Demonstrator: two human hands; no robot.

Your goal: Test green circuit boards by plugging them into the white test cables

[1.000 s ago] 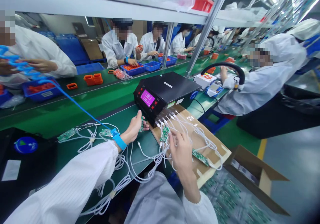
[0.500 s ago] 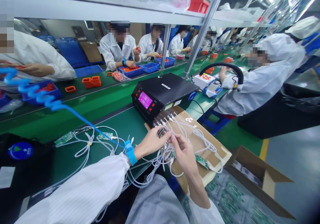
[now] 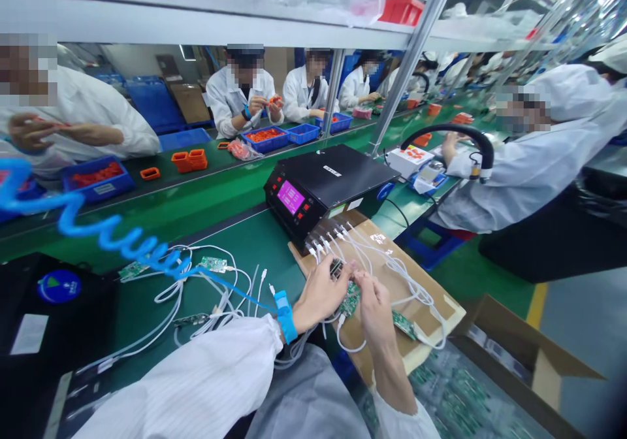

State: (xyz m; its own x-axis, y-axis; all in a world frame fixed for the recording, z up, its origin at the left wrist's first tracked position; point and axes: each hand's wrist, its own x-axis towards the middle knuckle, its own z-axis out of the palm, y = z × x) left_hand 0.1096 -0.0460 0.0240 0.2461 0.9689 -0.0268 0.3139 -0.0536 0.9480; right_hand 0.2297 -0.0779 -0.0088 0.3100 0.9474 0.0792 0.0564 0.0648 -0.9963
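Fingers of left hand [image 3: 318, 296] pinch dark-faced board [image 3: 336, 268], head view. Right hand [image 3: 376, 303]: fingertips pressed together by left thumb, can't tell on what. Green board [image 3: 351, 299] between hands, above cardboard [image 3: 377, 246]. Cardboard's left edge runs under the hands, black tester [image 3: 333, 181] just beyond. Strip of green bench [image 3: 267, 246] separates tester from white cables [image 3: 171, 289].

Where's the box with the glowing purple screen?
In the head view, the black tester box sits near the middle, beyond both hands, at the far-left edge of the cardboard sheet.
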